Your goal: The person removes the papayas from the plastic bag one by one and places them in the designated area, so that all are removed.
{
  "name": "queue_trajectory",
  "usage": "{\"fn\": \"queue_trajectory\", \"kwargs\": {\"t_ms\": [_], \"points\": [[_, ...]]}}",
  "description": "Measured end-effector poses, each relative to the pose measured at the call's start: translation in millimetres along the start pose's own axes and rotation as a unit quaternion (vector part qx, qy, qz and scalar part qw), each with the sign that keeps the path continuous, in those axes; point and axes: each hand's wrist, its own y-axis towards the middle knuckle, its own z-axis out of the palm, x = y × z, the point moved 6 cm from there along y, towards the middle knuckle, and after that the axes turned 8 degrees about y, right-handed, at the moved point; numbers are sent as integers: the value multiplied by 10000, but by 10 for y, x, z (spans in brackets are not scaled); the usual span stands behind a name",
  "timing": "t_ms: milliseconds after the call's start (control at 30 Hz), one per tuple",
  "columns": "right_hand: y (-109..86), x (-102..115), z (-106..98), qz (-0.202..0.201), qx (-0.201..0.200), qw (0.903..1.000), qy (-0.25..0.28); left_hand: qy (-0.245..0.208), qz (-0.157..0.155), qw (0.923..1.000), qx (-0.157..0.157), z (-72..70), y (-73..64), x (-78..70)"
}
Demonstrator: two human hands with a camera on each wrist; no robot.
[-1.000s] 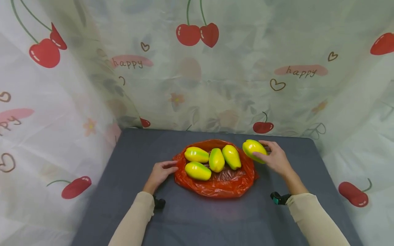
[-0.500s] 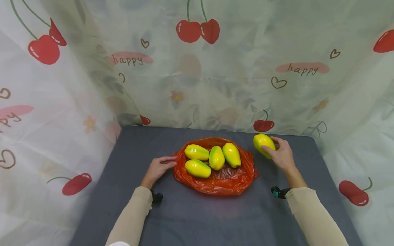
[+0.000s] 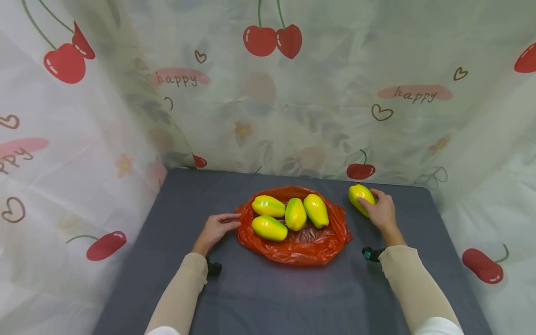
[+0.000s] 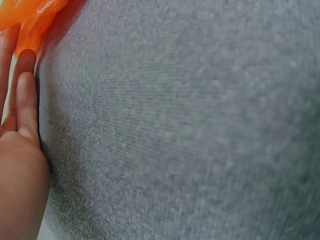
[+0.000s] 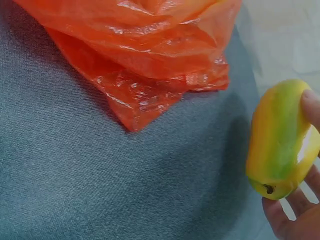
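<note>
My right hand (image 3: 383,211) holds a yellow-green papaya (image 3: 361,199) between thumb and fingers, to the right of an open red plastic bag (image 3: 293,253). In the right wrist view the same papaya (image 5: 280,140) shows its dark stem end, and a shadow lies on the cloth beside it. Several similar papayas lie inside the bag, among them one at the front left (image 3: 269,228) and one at the right (image 3: 316,211). My left hand (image 3: 215,230) is at the bag's left edge with its fingers extended; in the left wrist view the fingertips touch the orange-red plastic (image 4: 37,20).
Dark grey cloth covers the table (image 3: 268,298). Behind it and at both sides hangs a pale curtain (image 3: 284,116) printed with cherries and hearts. Each wrist wears a dark camera band, such as the one on the right (image 3: 371,254).
My right hand has carried the papaya to the right, away from the bag's right edge. My left hand has stayed at the bag's left edge, and the papayas in the bag have not moved.
</note>
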Motion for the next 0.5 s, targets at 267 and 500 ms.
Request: {"fn": "queue_trajectory", "kwargs": {"t_ms": [267, 500], "points": [[48, -71, 116, 113, 55, 9998, -157, -139, -53, 9998, -93, -19, 11, 20], [59, -144, 137, 320, 102, 9994, -69, -100, -80, 9999, -52, -9, 13, 3]]}}
